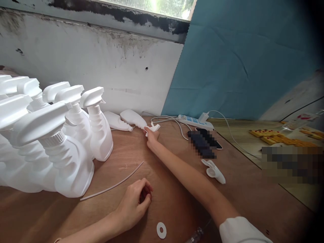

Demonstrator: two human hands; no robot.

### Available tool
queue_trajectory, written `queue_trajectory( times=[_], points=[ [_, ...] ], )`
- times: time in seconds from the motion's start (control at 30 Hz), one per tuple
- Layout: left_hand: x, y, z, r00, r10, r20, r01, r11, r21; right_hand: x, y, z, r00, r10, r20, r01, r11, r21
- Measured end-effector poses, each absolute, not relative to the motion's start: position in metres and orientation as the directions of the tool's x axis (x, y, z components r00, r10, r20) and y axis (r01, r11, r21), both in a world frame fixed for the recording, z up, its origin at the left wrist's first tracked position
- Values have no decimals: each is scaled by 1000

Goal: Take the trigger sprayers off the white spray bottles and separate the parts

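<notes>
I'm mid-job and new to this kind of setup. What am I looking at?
There is no machine: these are a person's bare hands, seen by one head-worn camera looking forward and down. The right hand grips a white spray head beside two lying bottles; whether it is attached to one is hidden. The left hand is loosely curled, with nothing visible in it. White spray bottles stand at the left of the brown table. Also on it lie a thin tube, a white ring, another spray head and a power strip.
</notes>
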State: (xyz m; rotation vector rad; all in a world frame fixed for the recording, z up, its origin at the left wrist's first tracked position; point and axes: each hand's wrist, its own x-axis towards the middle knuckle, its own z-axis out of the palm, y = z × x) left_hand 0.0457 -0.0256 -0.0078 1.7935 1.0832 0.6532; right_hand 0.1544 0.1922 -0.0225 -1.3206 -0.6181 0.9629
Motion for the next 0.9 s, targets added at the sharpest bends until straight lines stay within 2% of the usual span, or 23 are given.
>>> queue_trajectory(
  times=[0.23, 0.37, 0.47, 0.5, 0.57, 0.63, 0.67, 0.73, 0.8, 0.9],
  points=[
    [44, -24, -9, 463, 886, -16, 335, -158, 929, 220, 163, 7, 479, 852, 212, 149, 159, -976],
    [44, -22, -11, 411, 909, -70, 159, 4, 987, 263, 105, 37, 351, 863, 363, 304, 262, -916],
    [44, -22, -14, 324, 936, -137, -21, 152, 988, 289, 60, 50, 234, 914, 333, 375, 231, -898],
    [43, -24, -14, 289, 944, -160, -60, 185, 981, 295, 48, 50, 171, 946, 276, 386, 194, -902],
    [40, -26, -12, 182, 959, -215, -72, 231, 970, 304, 28, 44, 65, 985, 161, 339, 130, -932],
    [35, -28, -7, 12, 969, -247, -4, 247, 969, 306, 15, 31, 13, 993, 114, 283, 106, -953],
    [32, -28, -4, -84, 971, -225, 52, 230, 972, 306, 11, 25, 0, 994, 106, 247, 103, -964],
    [24, -27, 2, -231, 969, -86, 166, 127, 978, 304, 5, 13, -36, 996, 83, 181, 88, -979],
    [15, -24, 5, -262, 964, 31, 268, 42, 963, 300, 3, 6, -67, 997, 48, 119, 56, -991],
    [3, -21, 2, -291, 951, 105, 402, 22, 915, 294, 0, 2, -62, 998, -6, 38, -4, -999]
  ],
)
